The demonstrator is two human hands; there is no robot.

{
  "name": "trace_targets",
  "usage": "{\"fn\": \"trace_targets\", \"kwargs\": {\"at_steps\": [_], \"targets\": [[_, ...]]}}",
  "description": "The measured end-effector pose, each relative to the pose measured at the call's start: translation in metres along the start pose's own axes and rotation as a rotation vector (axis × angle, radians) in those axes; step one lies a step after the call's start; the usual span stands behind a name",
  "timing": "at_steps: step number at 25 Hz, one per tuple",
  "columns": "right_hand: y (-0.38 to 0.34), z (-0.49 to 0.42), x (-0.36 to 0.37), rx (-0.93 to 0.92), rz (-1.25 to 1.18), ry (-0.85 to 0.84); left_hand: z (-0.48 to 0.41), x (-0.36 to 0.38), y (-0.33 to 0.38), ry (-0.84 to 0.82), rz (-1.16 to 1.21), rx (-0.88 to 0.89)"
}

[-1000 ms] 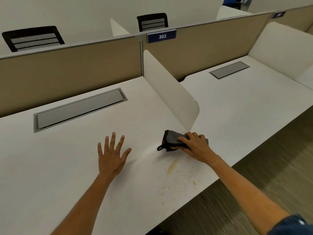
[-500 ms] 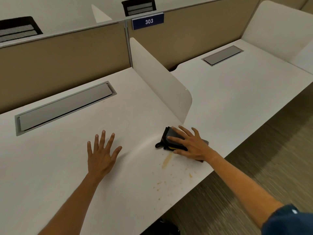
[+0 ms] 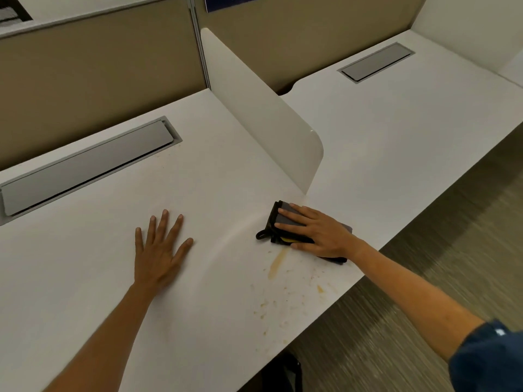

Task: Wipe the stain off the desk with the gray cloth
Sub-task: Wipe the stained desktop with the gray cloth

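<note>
A folded gray cloth (image 3: 283,215) with black edging, a small black loop and a bit of yellow showing lies on the white desk (image 3: 85,278) near its front edge. My right hand (image 3: 314,232) lies flat on top of the cloth, fingers spread and pointing left. Just below the cloth is a brownish-yellow streak of stain (image 3: 276,263), with several small specks (image 3: 319,288) scattered toward the desk's front edge. My left hand (image 3: 161,250) rests flat on the desk, fingers apart, well to the left of the stain and holding nothing.
A white rounded divider panel (image 3: 263,114) stands upright just behind the cloth, splitting this desk from the neighbouring one (image 3: 396,123). Gray cable-tray lids (image 3: 85,165) (image 3: 376,62) are set into both desks. Tan partition walls (image 3: 93,66) rise behind. Carpet floor (image 3: 424,292) lies at right.
My right hand has flattened from a grip into a spread palm on the cloth. The view has tilted down and closer to the desk. My left hand stays flat.
</note>
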State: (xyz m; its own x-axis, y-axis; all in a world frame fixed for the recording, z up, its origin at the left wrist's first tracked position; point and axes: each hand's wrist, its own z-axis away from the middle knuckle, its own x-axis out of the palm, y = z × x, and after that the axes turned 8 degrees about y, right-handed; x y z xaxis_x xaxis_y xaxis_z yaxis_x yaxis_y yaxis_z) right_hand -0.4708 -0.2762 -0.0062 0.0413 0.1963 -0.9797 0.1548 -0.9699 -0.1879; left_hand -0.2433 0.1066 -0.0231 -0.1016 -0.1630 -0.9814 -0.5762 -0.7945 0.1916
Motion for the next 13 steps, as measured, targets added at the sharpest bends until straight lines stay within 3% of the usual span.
{"fn": "trace_targets", "kwargs": {"at_steps": [13], "targets": [[-0.018, 0.041, 0.010, 0.282, -0.028, 0.119, 0.000, 0.009, -0.005, 0.049, 0.018, 0.002]]}}
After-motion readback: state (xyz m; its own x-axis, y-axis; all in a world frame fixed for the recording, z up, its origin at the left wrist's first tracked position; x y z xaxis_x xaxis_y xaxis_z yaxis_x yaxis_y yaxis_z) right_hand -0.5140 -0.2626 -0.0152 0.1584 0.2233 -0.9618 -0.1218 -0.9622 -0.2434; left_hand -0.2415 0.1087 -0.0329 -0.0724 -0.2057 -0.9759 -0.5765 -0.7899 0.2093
